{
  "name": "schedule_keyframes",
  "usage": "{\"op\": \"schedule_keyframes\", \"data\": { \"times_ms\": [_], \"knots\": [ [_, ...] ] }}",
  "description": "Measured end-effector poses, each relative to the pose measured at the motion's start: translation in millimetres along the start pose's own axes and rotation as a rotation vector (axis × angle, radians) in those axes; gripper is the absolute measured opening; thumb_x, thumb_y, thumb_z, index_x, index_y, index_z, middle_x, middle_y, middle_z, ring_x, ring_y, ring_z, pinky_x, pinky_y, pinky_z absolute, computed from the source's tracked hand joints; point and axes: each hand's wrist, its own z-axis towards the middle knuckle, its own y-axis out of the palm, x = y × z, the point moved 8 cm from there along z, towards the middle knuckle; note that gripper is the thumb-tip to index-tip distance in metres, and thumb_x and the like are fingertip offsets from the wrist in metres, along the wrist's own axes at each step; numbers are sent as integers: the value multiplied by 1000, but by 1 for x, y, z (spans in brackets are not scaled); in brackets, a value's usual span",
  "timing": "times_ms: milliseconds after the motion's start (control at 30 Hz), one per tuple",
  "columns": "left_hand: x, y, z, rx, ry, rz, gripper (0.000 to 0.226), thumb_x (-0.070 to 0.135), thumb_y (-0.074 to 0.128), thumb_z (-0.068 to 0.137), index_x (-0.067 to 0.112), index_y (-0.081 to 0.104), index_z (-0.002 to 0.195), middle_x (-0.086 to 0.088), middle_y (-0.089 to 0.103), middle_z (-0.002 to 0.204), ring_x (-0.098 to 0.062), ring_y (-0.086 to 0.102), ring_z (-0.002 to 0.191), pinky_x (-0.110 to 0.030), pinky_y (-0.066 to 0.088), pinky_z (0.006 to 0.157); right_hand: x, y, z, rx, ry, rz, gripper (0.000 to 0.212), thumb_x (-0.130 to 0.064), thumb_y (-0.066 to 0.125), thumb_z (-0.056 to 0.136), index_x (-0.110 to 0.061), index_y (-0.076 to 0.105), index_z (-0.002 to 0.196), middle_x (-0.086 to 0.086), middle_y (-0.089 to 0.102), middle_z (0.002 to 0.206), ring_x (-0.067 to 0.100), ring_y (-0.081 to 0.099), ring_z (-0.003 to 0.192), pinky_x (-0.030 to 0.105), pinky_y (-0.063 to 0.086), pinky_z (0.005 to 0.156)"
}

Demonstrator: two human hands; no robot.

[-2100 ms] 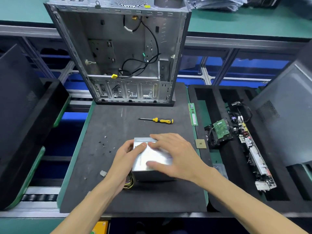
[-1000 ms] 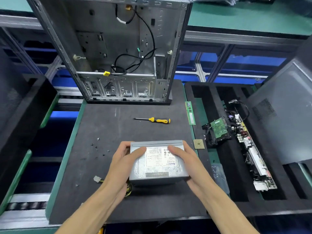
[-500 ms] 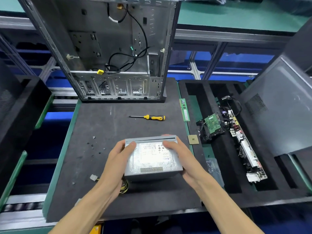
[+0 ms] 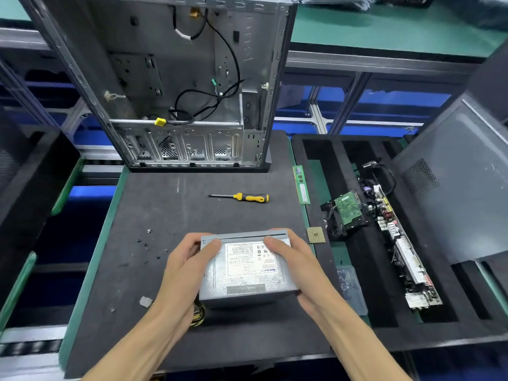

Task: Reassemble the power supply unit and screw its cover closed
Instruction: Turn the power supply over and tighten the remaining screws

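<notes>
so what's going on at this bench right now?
A person is gripping a grey power supply unit with both hands, left hand and right hand on opposite sides, label facing up, over the dark mat. The yellow-handled screwdriver lies untouched farther back, and loose screws sit to the left, so the cover doesn't look screwed down yet. An open, stripped PC case stands behind.

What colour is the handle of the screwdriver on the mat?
Yellow with black parts, on the screwdriver; the head view shows it.
</notes>
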Motion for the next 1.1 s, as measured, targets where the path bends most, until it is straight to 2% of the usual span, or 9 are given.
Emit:
{"op": "schedule_keyframes", "data": {
  "times_ms": [167,300,400,533,700,867,1000,1033,1100],
  "knots": [
    [2,-1,0,17,34,12,9,18,65,96,19,72,89,-12,76,99,-25,71,86,-41,51,74,-10,1,-3,-7,-50,-57,22,-36,73,82,-19,70,96,7,76,99,18,71,93,31,54,81],
    [3,0,-1,7,53,48,9,21,64,97,21,71,91,-9,76,99,-25,71,89,-42,51,76,-12,1,-6,6,-55,-71,26,-36,72,87,-14,67,101,15,74,109,20,72,97,34,54,84],
    [6,-1,-1,-31,54,99,10,21,63,98,22,72,95,-5,77,98,-20,72,89,-35,53,74,-13,1,-6,-9,-37,-87,15,-28,70,97,-14,67,103,10,77,106,21,74,97,31,56,79],
    [9,-3,3,-119,-47,122,14,21,65,97,17,74,108,-6,78,105,-21,74,97,-36,55,85,-15,0,-8,-29,-9,-77,18,-26,68,98,-13,67,110,7,78,108,22,75,100,27,58,75],
    [7,0,4,-214,-171,136,26,23,64,97,9,68,119,-5,78,109,-24,73,106,-41,53,99,-11,3,-8,-62,4,-47,33,-34,70,91,-14,67,117,7,77,114,25,73,107,38,58,90],
    [5,6,2,-118,-191,85,21,19,63,95,9,68,113,-7,78,105,-24,75,96,-39,55,85,-9,5,-4,-72,59,-11,40,-33,69,81,-12,67,115,9,77,112,26,73,107,42,55,91],
    [4,6,-2,-157,-230,16,25,18,62,94,11,68,118,-7,78,107,-19,76,91,-31,57,70,-7,4,-2,-80,98,15,46,-34,69,78,-11,67,117,14,75,116,26,71,109,41,54,90],
    [4,7,-4,-175,-231,5,26,19,61,95,13,69,119,-5,78,109,-18,76,94,-30,57,69,-7,5,-3,-85,100,25,48,-37,69,80,-11,66,119,13,74,117,24,72,108,39,54,89],
    [1,6,-5,-188,-233,-26,27,25,58,98,18,70,122,-2,76,116,-17,74,103,-33,56,79,-6,5,-4,-97,99,38,53,-44,69,83,-9,64,123,9,75,117,22,72,110,38,54,92]
  ]
}}
